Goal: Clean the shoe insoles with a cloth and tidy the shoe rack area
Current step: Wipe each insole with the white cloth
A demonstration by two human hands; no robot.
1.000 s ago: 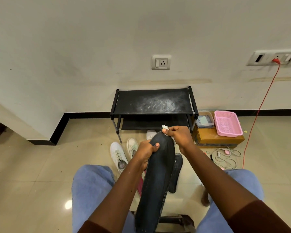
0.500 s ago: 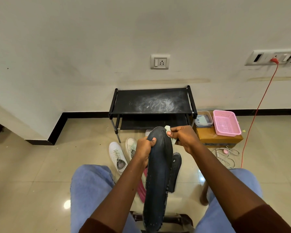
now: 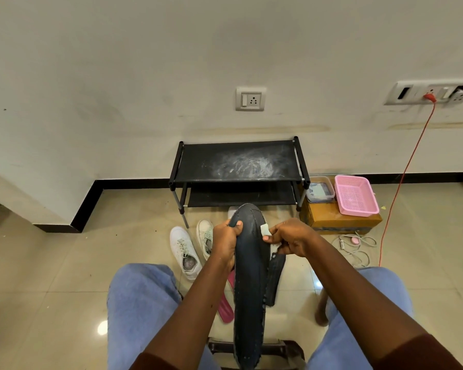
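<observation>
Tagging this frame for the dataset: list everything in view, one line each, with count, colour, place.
insole: 1, dark, held upright between the knees
cloth: 1, pale, pinched against the insole's right edge
second dark insole: 1, behind the held one
pink insole: 1, floor
sneakers: 2, white, floor left of the hands
shoe rack: 1, black, two tiers, dusty top, at the wall
basket: 1, pink, on the box
box: 1, brown, right of the rack
clear container: 1, on the box
orange cable: 1, from the wall socket
white cable: 1, coiled, floor
left hand: grips the insole
right hand: holds the cloth

The cloth (image 3: 265, 231) is mostly hidden inside the right hand (image 3: 292, 240), only a corner showing
</observation>
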